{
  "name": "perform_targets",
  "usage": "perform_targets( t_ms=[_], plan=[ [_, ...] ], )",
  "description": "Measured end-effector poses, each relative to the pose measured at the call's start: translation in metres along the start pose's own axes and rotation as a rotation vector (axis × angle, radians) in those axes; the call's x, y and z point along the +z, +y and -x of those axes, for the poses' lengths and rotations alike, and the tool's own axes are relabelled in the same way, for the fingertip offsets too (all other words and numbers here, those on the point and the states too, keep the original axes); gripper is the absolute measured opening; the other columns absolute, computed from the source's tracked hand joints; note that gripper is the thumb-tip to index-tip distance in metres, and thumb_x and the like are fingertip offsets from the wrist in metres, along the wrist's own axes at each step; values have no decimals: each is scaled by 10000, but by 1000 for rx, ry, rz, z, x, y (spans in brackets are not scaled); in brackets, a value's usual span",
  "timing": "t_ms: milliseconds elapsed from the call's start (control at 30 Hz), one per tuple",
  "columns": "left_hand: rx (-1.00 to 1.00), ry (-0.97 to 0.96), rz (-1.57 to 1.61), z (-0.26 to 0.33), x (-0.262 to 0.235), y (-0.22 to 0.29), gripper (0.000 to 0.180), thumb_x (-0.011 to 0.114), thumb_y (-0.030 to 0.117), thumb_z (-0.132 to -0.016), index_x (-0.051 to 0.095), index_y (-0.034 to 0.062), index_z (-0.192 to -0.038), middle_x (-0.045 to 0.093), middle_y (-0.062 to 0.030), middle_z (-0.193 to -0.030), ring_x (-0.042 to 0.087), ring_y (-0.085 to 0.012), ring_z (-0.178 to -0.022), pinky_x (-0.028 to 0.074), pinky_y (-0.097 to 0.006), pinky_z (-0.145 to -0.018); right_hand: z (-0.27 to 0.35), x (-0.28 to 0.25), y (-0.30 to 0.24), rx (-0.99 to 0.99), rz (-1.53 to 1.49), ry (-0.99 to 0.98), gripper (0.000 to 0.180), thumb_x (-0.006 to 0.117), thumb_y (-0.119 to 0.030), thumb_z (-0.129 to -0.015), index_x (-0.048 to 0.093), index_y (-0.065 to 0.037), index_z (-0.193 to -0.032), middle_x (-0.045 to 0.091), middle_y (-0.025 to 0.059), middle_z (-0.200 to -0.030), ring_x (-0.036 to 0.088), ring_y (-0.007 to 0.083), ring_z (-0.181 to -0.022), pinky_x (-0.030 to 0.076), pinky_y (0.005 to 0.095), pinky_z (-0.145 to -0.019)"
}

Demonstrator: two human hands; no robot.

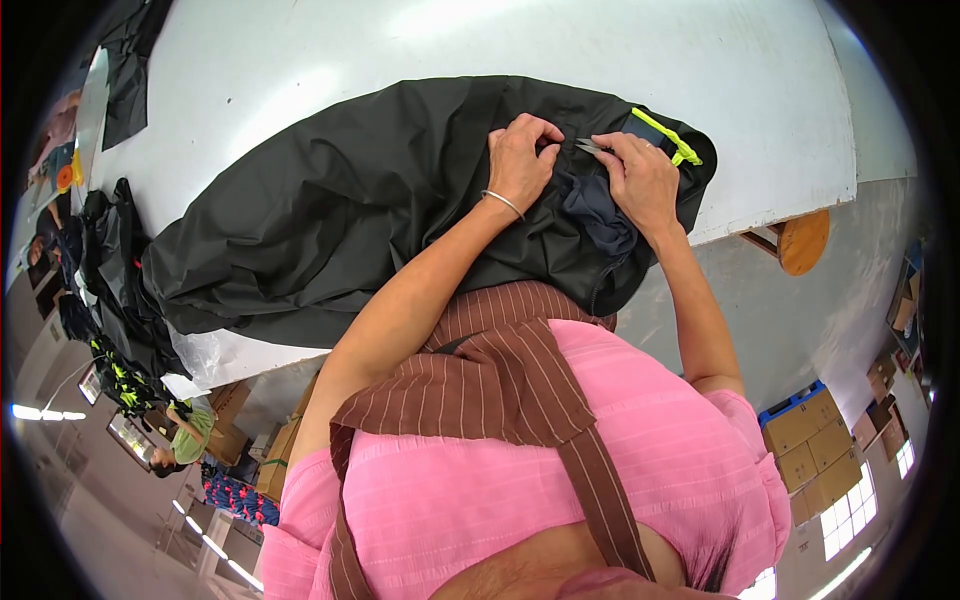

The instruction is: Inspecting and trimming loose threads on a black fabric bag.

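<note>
1 blk garment (330,200), matte, creased; neon-yel cord (687,154) nr its R end. My L hand (522,165) pinches its cloth; R hand (642,178) grips sm. metal snips (588,147) over it.

Open lane on the far side, tight gap between the hands

A hand could pass over the white tabletop (560,40) beyond the black garment (330,210). Between the left hand (522,160) and right hand (642,182), metal snips (588,146) narrow the gap, with bunched navy fabric (598,212) just nearer the body. Both forearms and the torso block the near side; dark garments (115,265) crowd the left end.
</note>
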State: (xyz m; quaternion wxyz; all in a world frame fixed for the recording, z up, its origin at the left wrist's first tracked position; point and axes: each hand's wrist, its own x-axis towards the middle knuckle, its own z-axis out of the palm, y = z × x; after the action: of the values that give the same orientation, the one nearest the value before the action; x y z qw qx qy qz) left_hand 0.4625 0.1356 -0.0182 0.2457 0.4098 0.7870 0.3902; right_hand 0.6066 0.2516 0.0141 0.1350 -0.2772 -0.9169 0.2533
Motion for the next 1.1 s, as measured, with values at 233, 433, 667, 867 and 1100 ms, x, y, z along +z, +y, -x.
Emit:
perform_targets(
  t_ms=[233, 433, 667, 867, 1100],
  plan=[
    [25, -12, 14, 0, 0, -1, 110, 683, 54, -744, 649, 49, -849, 602, -51, -828, 617, -197, -749, 449, -334, -745, 2, 0, 1, -29, 57, -30, 109, 658, -142, -814, 654, -118, -921, 628, 30, -778, 617, 216, -735, 443, 339, -627],
    [28, -13, -8, 1, 0, 0, 121, 683, 58, -744, 654, 56, -862, 600, -45, -838, 613, -196, -768, 435, -336, -768, 0, 1, 2, -53, 37, -26, 133, 646, -128, -827, 662, -120, -959, 619, 37, -771, 612, 223, -720, 454, 339, -623],
    [-11, -13, -11, 1, 0, -1, 131, 687, 65, -743, 657, 67, -871, 599, -42, -845, 608, -195, -787, 415, -332, -791, 2, 2, 7, -120, 280, -146, 344, 610, -127, -824, 687, -318, -1099, 456, 29, -653, 551, 215, -607, 444, 333, -542],
    [1, -13, -24, 1, -1, 1, 135, 687, 61, -747, 659, 60, -880, 598, -47, -841, 609, -194, -779, 432, -334, -784, 1, 10, 11, 76, -8, -184, 299, 560, -100, -881, 702, -276, -1076, 543, 36, -653, 578, 210, -604, 453, 312, -563],
    [-22, -27, 83, -1, -2, -1, 135, 677, 40, -764, 655, 29, -897, 604, -69, -844, 620, -202, -750, 469, -329, -749, -3, 10, 12, 347, -499, -338, 239, 534, -70, -918, 669, -90, -1114, 703, 29, -997, 618, 105, -784, 455, 187, -737]
  ],
)
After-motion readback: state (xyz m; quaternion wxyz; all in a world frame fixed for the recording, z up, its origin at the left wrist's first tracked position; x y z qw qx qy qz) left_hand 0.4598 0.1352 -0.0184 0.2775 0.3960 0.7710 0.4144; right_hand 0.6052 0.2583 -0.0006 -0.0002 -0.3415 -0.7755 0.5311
